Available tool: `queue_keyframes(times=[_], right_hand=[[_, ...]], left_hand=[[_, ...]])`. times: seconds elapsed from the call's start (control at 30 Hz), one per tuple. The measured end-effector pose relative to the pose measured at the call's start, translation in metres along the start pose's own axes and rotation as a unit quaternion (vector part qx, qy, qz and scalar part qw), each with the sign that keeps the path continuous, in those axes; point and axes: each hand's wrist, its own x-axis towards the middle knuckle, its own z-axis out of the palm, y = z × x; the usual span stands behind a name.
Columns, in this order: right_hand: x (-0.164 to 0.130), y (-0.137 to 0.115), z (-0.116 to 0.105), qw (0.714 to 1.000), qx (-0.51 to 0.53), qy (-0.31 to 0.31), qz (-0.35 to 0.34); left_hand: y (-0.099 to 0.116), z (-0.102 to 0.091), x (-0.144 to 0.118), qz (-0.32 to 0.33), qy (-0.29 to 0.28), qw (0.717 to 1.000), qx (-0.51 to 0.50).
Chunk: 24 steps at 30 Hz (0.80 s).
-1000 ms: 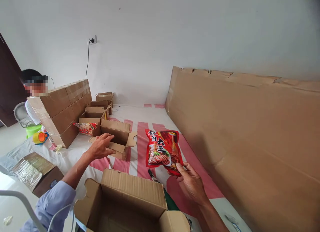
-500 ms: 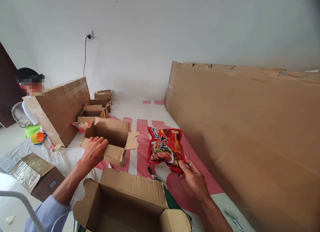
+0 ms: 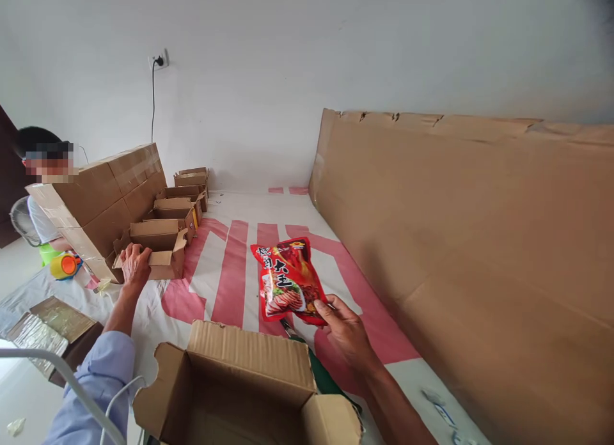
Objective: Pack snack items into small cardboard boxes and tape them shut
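My right hand (image 3: pixel 346 333) holds a red snack packet (image 3: pixel 288 280) by its lower corner, up above the white-and-red sheet (image 3: pixel 225 279). My left hand (image 3: pixel 134 264) reaches out to the left and grips the near flap of a small open cardboard box (image 3: pixel 156 247), which sits at the end of a row of similar small boxes (image 3: pixel 185 199). Right below me stands a larger open cardboard box (image 3: pixel 244 387), its flaps up.
A stack of taped cartons (image 3: pixel 103 199) stands at the left, with a person (image 3: pixel 41 176) behind it. A big sheet of cardboard (image 3: pixel 470 253) leans along the right wall. A flat brown box (image 3: pixel 52 327) lies at the lower left. Dark green items (image 3: pixel 323 378) lie under the packet.
My left hand took hold of the small open box and slid it left, beside the carton stack. The packet in my right hand shifted a little left and lower.
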Motion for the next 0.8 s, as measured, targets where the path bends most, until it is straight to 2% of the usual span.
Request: queue_keyframes(times=[0.1,0.2,0.33,0.43,0.53,0.63,0.73,0.8], right_hand=[[0.004,-0.004,0.016,0.997,-0.01,-0.077,0.025],[0.014,-0.016,0.044,0.986,-0.043,-0.16,0.019],[0.034,-0.034,0.087,0.96,-0.103,-0.258,-0.02],[0.045,-0.043,0.116,0.925,-0.147,-0.349,-0.038],[0.047,-0.044,0.143,0.87,-0.2,-0.448,-0.044],[0.043,-0.04,0.172,0.821,-0.248,-0.512,-0.056],[0.039,-0.028,0.205,0.8,-0.263,-0.538,-0.053],[0.038,-0.018,0.227,0.793,-0.265,-0.546,-0.051]], left_hand=[[-0.006,0.007,0.011,-0.046,0.009,0.999,0.0],[-0.016,0.008,0.01,-0.072,0.004,0.997,-0.001],[-0.024,0.008,-0.007,-0.085,0.001,0.996,-0.003],[-0.027,0.006,-0.024,-0.084,0.004,0.996,-0.018],[-0.028,-0.003,-0.032,-0.092,-0.005,0.994,-0.054],[-0.026,-0.021,-0.036,-0.099,0.015,0.988,-0.116],[-0.021,-0.041,-0.055,-0.072,0.091,0.974,-0.194],[-0.015,-0.048,-0.083,-0.058,0.121,0.963,-0.233]])
